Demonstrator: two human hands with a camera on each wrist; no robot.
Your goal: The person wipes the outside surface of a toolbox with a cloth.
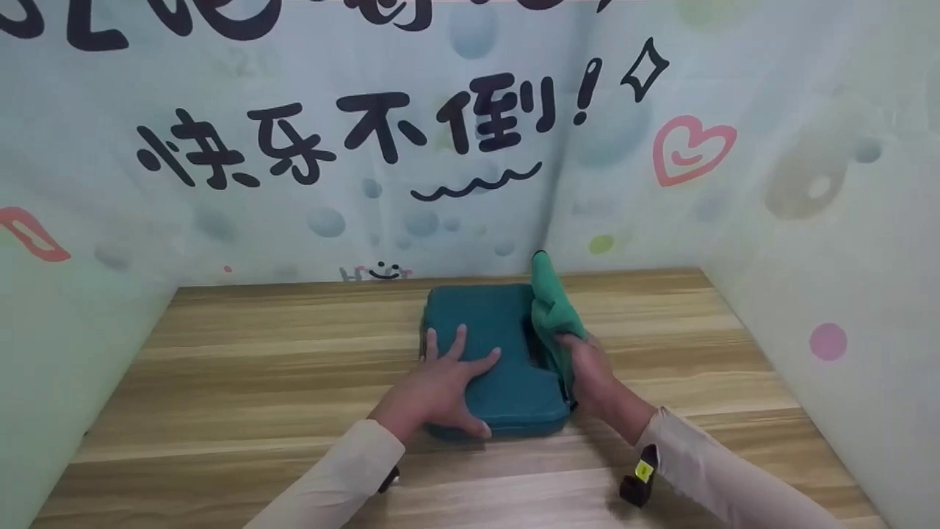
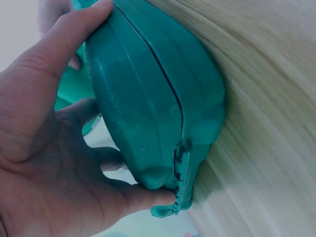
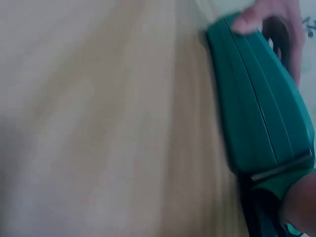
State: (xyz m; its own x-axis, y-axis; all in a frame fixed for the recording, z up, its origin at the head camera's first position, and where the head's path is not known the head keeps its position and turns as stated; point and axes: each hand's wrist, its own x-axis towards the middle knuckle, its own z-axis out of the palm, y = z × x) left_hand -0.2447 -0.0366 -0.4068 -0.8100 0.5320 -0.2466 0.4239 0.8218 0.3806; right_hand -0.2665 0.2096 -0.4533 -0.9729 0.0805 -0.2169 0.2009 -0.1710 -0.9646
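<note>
A teal hard case [image 1: 488, 316] lies closed on the wooden table, with a dark recess [image 1: 534, 342] along its right side. My left hand [image 1: 444, 382] rests spread on its lid, thumb at the front edge. In the left wrist view, the thumb and little finger reach opposite edges of the case [image 2: 133, 94]. At the recess side, my right hand [image 1: 593, 371] grips a lighter green, soft-looking piece [image 1: 554, 305] that stands up beside the case. Its lower end is partly hidden by the hand. The right wrist view shows the case's seamed side [image 3: 261, 98].
The wooden table [image 1: 257, 382] meets a printed backdrop [image 1: 294, 220] just behind the case. Light side walls [image 1: 830, 257] stand at left and right. Black wrist bands [image 1: 639, 477] hang below the sleeves.
</note>
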